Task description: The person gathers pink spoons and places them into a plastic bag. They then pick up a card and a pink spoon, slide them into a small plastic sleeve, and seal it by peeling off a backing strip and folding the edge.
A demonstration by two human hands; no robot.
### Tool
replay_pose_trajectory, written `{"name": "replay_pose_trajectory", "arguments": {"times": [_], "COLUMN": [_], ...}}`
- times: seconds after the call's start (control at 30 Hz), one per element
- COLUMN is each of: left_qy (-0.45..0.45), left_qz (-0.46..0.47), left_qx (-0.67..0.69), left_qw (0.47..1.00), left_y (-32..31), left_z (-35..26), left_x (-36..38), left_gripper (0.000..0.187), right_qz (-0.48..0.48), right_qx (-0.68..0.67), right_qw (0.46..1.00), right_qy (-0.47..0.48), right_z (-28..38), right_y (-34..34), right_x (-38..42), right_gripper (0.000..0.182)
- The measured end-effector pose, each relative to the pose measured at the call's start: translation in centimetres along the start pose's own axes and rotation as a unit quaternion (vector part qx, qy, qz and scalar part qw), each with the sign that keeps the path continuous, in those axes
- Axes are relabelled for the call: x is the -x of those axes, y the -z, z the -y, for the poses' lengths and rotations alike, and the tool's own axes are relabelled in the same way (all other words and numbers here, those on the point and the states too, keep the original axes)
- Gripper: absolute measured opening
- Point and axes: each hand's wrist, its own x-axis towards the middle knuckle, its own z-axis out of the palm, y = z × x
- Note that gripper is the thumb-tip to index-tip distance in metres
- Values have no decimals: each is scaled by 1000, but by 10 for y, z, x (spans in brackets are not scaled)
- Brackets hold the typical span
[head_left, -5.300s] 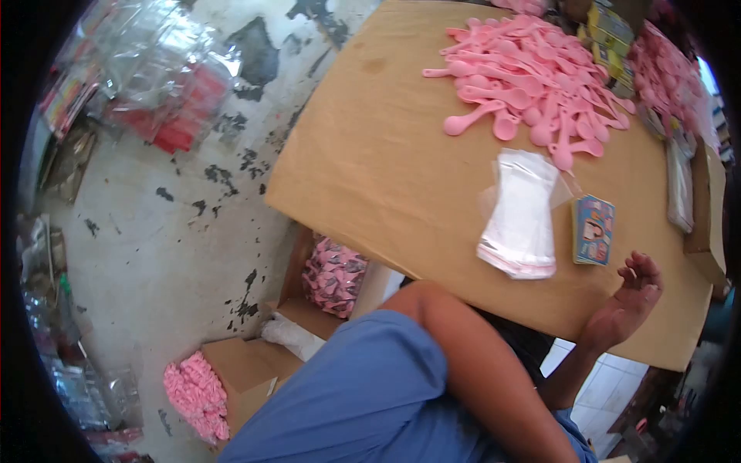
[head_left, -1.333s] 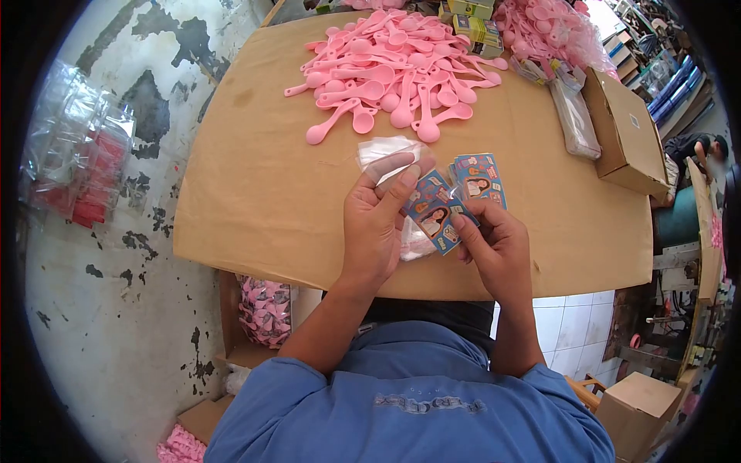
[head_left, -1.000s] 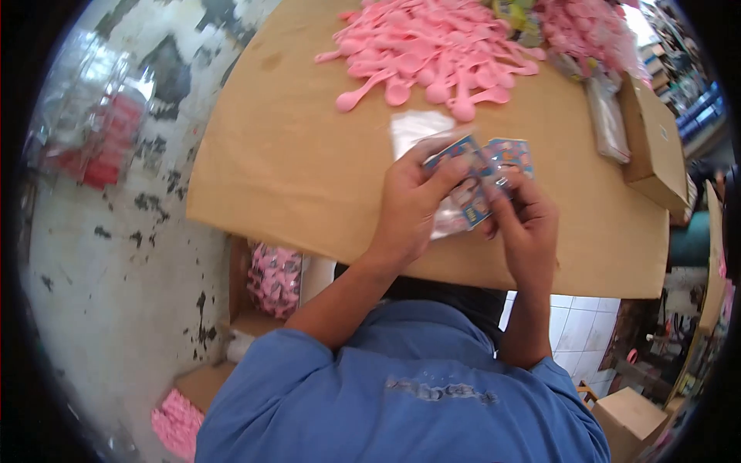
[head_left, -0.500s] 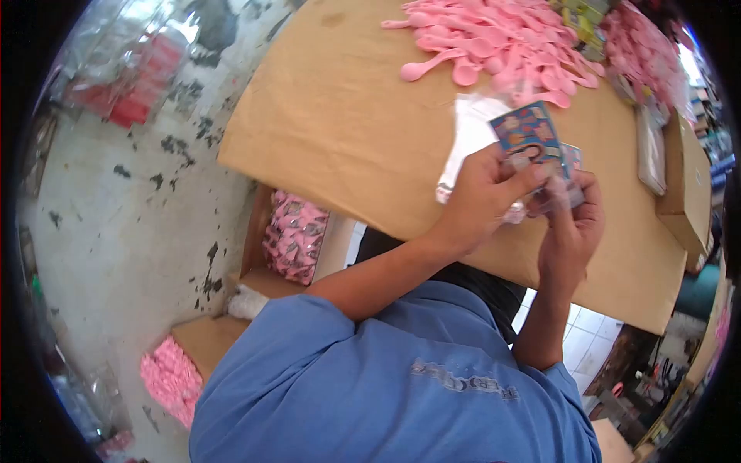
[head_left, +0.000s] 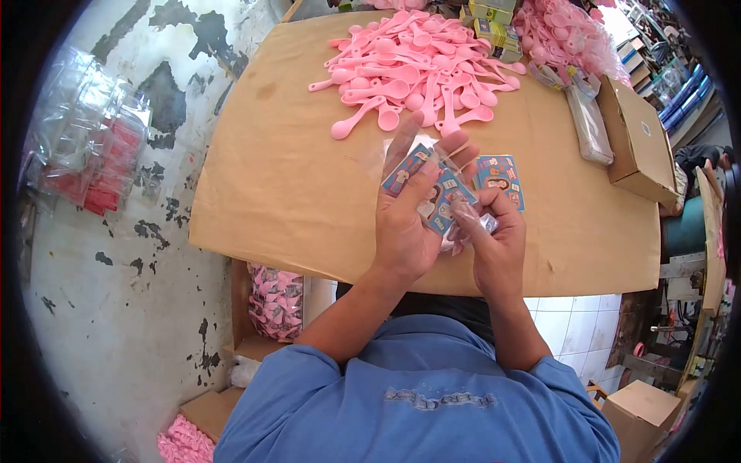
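Note:
My left hand lies behind a blue printed card, its thumb clamped across the front and its fingers stretched upward. A second blue printed card, with a picture on it, sits between my two hands. On the right, my right hand pinches a crinkled clear plastic bag at the lower corner of that card. Something pinkish shows through the plastic below the fingers. Another printed card lies flat on the table just beyond my right hand. White and clear wrapping peeks out behind my left fingers.
A heap of pink measuring spoons covers the far side of the brown table. Yellow-green boxes, a bag of pink spoons and a cardboard box stand at the right. Packed pink goods fill a carton below left.
The view has shifted, showing more of the spoon heap. My left fingers have spread upward, and the cards are turned and fanned between my hands. The card on the table is now uncovered.

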Motion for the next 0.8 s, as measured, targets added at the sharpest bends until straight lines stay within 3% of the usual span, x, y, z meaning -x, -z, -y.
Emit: {"name": "replay_pose_trajectory", "arguments": {"times": [0.27,0.47,0.5,0.6,0.7,0.8], "left_qy": [32,32,30,37,57,56], "left_qz": [7,32,-1,-15,-34,-46], "left_qx": [28,49,18,17,22,29], "left_qw": [999,998,999,999,998,997], "left_y": [19,20,16,26,33,42], "left_z": [11,12,10,4,2,-3], "left_x": [5,2,3,0,0,-3], "left_gripper": [54,51,49,45,43,46], "right_qz": [5,-25,-35,-60,-2,71], "right_qx": [-2,49,67,253,392,406], "right_qw": [1000,995,993,944,840,805], "right_qy": [-16,84,94,204,376,427], "right_z": [-15,-25,-24,-5,-1,4], "right_y": [8,1,0,-5,-4,4], "right_x": [2,-2,-2,0,-6,-3], "right_gripper": [20,25,26,29,33,27]}}
